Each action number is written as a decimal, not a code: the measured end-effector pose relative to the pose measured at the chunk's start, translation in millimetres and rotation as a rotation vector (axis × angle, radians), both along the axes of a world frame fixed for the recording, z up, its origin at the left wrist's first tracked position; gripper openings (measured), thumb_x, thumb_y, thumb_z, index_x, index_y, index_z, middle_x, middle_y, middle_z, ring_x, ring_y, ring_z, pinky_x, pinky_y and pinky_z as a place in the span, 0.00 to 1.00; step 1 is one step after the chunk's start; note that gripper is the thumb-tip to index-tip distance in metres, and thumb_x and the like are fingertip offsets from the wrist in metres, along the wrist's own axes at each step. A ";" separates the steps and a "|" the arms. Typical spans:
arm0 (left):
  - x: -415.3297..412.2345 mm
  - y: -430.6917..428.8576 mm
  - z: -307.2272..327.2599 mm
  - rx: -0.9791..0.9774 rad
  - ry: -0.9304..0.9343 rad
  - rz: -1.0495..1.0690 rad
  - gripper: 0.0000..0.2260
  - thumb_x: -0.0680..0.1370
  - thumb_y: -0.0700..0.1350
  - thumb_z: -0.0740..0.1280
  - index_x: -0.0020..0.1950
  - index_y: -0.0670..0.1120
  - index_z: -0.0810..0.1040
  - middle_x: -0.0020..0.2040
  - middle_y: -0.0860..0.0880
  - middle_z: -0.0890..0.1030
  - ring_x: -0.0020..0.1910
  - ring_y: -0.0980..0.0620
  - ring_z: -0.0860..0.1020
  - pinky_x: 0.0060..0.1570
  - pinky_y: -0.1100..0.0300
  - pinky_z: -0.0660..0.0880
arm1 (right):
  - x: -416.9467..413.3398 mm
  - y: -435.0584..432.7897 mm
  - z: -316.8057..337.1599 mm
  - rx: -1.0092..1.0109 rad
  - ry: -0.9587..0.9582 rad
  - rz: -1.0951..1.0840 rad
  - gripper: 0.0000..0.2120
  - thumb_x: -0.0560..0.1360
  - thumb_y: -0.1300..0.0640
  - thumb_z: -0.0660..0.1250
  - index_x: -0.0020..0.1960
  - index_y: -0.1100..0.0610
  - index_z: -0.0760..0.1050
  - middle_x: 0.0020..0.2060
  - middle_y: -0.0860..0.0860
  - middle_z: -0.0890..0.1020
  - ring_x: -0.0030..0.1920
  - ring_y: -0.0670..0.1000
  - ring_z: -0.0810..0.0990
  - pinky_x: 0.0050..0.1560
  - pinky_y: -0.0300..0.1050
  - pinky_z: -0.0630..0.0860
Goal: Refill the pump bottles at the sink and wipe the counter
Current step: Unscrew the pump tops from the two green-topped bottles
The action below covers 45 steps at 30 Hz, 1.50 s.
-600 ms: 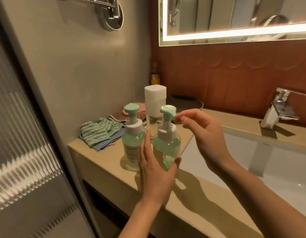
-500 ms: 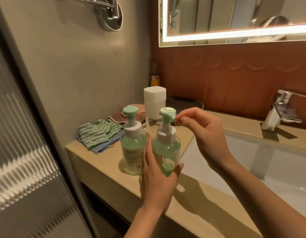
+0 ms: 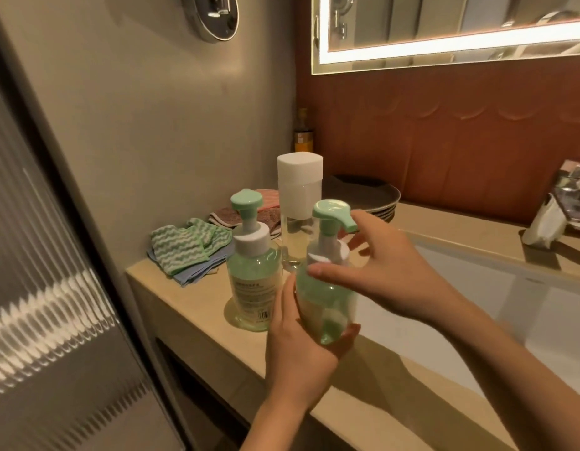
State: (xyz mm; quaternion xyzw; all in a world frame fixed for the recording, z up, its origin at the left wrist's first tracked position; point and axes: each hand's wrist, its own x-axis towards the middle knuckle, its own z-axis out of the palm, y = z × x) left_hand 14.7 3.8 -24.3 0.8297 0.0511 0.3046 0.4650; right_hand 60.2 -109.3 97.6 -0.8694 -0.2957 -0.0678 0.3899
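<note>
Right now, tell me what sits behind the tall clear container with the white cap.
Behind the white-capped clear container: a stack of dark round plates, folded pink and brown cloths, and an amber bottle in the corner. The container covers where plates and cloths meet.

Below the lit mirror (image 3: 445,27) before me, rust-brown wall panelling (image 3: 445,141); left of it, my grey wall (image 3: 152,109) and ribbed glass door (image 3: 38,288).
</note>
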 end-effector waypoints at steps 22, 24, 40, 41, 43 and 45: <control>-5.7 0.3 0.1 -0.030 0.048 -0.045 0.29 0.60 0.54 0.78 0.55 0.64 0.68 0.48 0.61 0.79 0.48 0.62 0.77 0.46 0.59 0.77 | 3.3 -4.9 -4.4 0.043 0.133 0.227 0.19 0.66 0.42 0.72 0.54 0.43 0.72 0.52 0.39 0.77 0.53 0.40 0.76 0.51 0.33 0.72; -5.8 0.0 -0.9 -0.030 0.055 -0.039 0.28 0.60 0.55 0.77 0.55 0.64 0.67 0.47 0.61 0.79 0.48 0.61 0.78 0.45 0.59 0.78 | 2.6 2.0 -10.7 0.070 0.047 0.129 0.22 0.63 0.38 0.73 0.54 0.43 0.72 0.50 0.41 0.78 0.52 0.41 0.76 0.50 0.36 0.74; -3.9 0.0 -1.7 0.021 0.030 -0.050 0.33 0.59 0.61 0.73 0.62 0.56 0.69 0.50 0.60 0.78 0.50 0.62 0.76 0.46 0.63 0.77 | 8.4 -16.2 3.3 -0.056 0.128 0.271 0.37 0.63 0.38 0.68 0.70 0.41 0.60 0.59 0.36 0.69 0.54 0.33 0.70 0.47 0.23 0.66; -4.2 0.1 -1.8 0.001 0.031 -0.047 0.33 0.59 0.59 0.74 0.62 0.57 0.69 0.49 0.60 0.78 0.49 0.62 0.77 0.46 0.61 0.78 | 8.2 -12.8 0.4 -0.063 0.064 0.202 0.40 0.60 0.35 0.68 0.70 0.42 0.60 0.57 0.36 0.70 0.52 0.34 0.70 0.46 0.25 0.66; -4.0 0.2 -1.9 -0.003 0.035 -0.035 0.32 0.58 0.58 0.74 0.60 0.57 0.70 0.47 0.60 0.78 0.48 0.62 0.77 0.45 0.61 0.77 | 8.9 -6.3 -7.6 -0.049 -0.036 0.098 0.43 0.57 0.33 0.71 0.68 0.43 0.62 0.53 0.38 0.73 0.48 0.38 0.73 0.43 0.31 0.69; -4.0 0.7 -2.2 0.014 0.035 -0.021 0.32 0.58 0.58 0.73 0.60 0.56 0.70 0.46 0.61 0.77 0.47 0.63 0.76 0.43 0.68 0.75 | 9.3 -4.4 -10.9 0.006 -0.061 0.077 0.39 0.58 0.36 0.75 0.65 0.44 0.65 0.49 0.40 0.77 0.45 0.40 0.75 0.39 0.33 0.71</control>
